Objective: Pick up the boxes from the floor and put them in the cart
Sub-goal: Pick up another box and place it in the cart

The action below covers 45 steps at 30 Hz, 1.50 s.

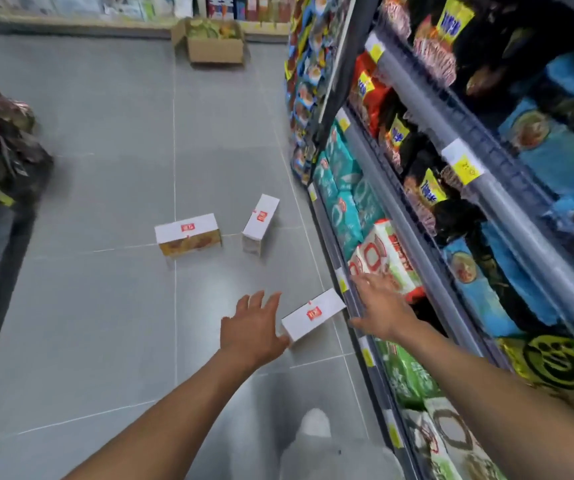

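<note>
The floor [105,168] is grey tile crossed by pale grout lines. The near box [313,315], middle box [261,220] and left box [188,233] are white with small red labels; the left box's side is printed yellow-orange. The carton [214,48] is plain brown. Teal packets [341,188] and yellow price tags [463,166] line the grey shelf [417,220].

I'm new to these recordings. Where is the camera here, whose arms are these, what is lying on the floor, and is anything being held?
There is no machine here. A person wears one wide-angle camera on the head, so you look down along their own arms into a shop aisle. The left hand and right hand are both open with fingers spread, reaching either side of the nearest white box on the grey floor. Nothing is held yet. A second box and a third box sit farther along the aisle. Shelves of packets run down the right. No cart is plainly visible.
</note>
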{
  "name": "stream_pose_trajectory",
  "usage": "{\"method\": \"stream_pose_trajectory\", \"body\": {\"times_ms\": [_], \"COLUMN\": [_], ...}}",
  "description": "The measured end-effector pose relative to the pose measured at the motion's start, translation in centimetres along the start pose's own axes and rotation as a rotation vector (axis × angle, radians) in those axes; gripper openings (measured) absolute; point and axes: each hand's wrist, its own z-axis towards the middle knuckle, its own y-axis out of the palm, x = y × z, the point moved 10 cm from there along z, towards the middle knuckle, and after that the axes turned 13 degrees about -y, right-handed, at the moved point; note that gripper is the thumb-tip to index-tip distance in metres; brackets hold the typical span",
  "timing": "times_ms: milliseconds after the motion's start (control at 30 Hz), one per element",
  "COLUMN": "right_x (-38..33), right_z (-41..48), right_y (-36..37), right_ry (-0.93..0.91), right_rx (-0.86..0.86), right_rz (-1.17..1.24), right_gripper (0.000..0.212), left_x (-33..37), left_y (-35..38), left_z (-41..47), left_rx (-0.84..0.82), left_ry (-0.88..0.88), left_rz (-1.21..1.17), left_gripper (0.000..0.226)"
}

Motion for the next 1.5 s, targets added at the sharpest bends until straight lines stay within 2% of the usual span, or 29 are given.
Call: {"method": "stream_pose_trajectory", "body": {"times_ms": [100, 167, 300, 400, 533, 767, 867, 1067, 1200, 1500], "right_x": [4.7, 7.6, 11.8, 13.1, 13.5, 14.1, 14.4, 13.1, 9.4, -3.8], "right_z": [6.6, 10.7, 17.6, 20.9, 24.1, 27.3, 27.5, 26.0, 22.9, 8.1], "right_y": [8.6, 13.8, 22.7, 26.7, 29.5, 32.7, 32.8, 29.7, 23.9, -1.0], "right_ry": [-0.062, -0.083, -0.125, -0.163, -0.215, -0.291, -0.291, -0.264, -0.263, -0.301], "right_rx": [-0.107, -0.162, -0.296, -0.341, -0.300, -0.232, -0.246, -0.239, -0.243, -0.167], "right_rz": [-0.200, -0.314, -0.509, -0.568, -0.571, -0.534, -0.499, -0.424, -0.356, -0.173], "right_gripper": [0.091, 0.091, 0.112, 0.120, 0.118, 0.088, 0.089, 0.091, 0.093, 0.097], "left_x": [1.6, 2.5, 4.9, 6.1, 6.6, 7.2, 7.2, 6.7, 5.6, 4.2], "left_y": [8.8, 14.5, 24.0, 28.2, 31.3, 32.9, 33.0, 29.2, 22.6, -4.2], "left_z": [8.0, 12.6, 19.8, 23.1, 26.5, 29.9, 30.4, 29.0, 24.7, 4.9], "left_rx": [-0.038, -0.058, -0.099, -0.078, -0.026, 0.022, 0.029, 0.070, 0.081, 0.091], "left_ry": [-0.023, -0.035, -0.046, -0.041, -0.057, -0.034, -0.023, 0.024, 0.070, 0.181], "left_rz": [0.036, 0.041, 0.025, 0.021, 0.057, 0.088, 0.084, 0.138, 0.188, 0.271], "left_gripper": [0.084, 0.088, 0.098, 0.103, 0.106, 0.086, 0.084, 0.083, 0.088, 0.088]}}
